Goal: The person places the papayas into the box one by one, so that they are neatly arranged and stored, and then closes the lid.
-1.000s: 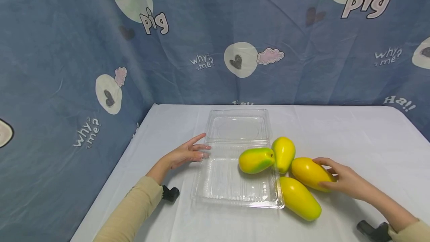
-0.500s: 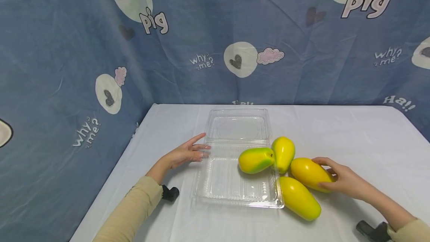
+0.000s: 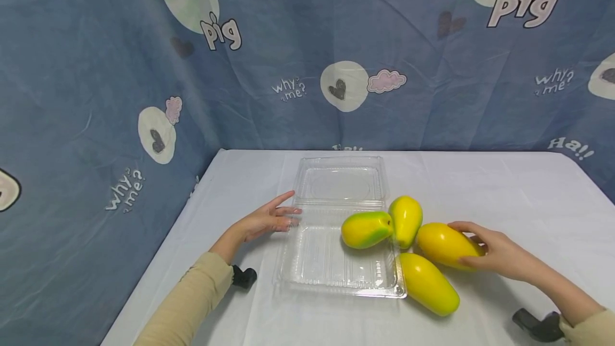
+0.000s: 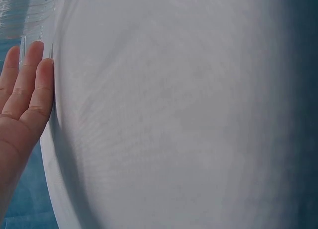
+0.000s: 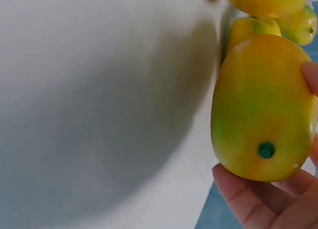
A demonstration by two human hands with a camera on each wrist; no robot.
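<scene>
My right hand (image 3: 502, 252) grips a yellow papaya (image 3: 444, 244) at its right end, thumb on the near side and fingers on the far side. In the right wrist view that papaya (image 5: 263, 105) shows a green stem end between the fingers. My left hand (image 3: 261, 222) has its fingers extended at the left edge of a clear plastic clamshell box (image 3: 312, 263), whose lid (image 3: 341, 180) lies folded back. One yellow-green papaya (image 3: 365, 229) lies in the box, toward its right side. Another papaya (image 3: 405, 218) sits at the box's right edge.
A further papaya (image 3: 427, 284) lies against the box's front right corner, close below the gripped one. Everything stands on a white-covered table (image 3: 519, 186). A blue printed curtain (image 3: 259, 31) hangs behind and to the left. Dark wrist-worn devices (image 3: 244, 277) sit at both sleeves.
My right hand and its papaya have shifted slightly up and to the right in the head view. The left hand, the box and the other papayas hold their places.
</scene>
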